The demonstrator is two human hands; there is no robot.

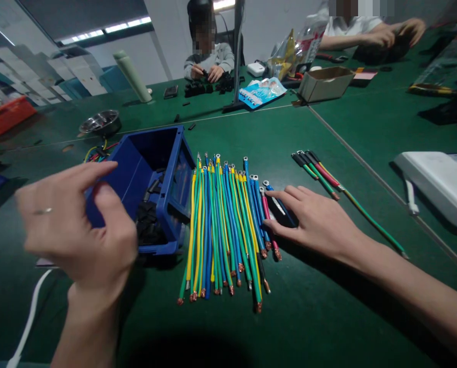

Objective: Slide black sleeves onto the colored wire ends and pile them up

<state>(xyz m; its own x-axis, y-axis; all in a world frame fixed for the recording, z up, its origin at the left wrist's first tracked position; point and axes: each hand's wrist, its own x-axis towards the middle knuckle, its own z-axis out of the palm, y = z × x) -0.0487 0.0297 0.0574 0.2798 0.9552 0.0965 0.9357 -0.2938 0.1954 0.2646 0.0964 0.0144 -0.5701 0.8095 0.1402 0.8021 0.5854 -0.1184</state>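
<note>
A row of several blue, yellow-green and red wires with copper ends and ring lugs lies side by side on the green table. My right hand rests flat on the table with its fingers stretched out, the fingertips touching the wires at the row's right edge. My left hand is raised in front of a blue plastic bin, slightly blurred, thumb and forefinger pinched together. What they hold, if anything, is hidden. Small black pieces fill the bin's bottom.
A smaller bunch of wires with black sleeves lies to the right. A white device sits at the right edge, a steel bowl behind the bin, a cardboard box farther back. Two other people work across the table.
</note>
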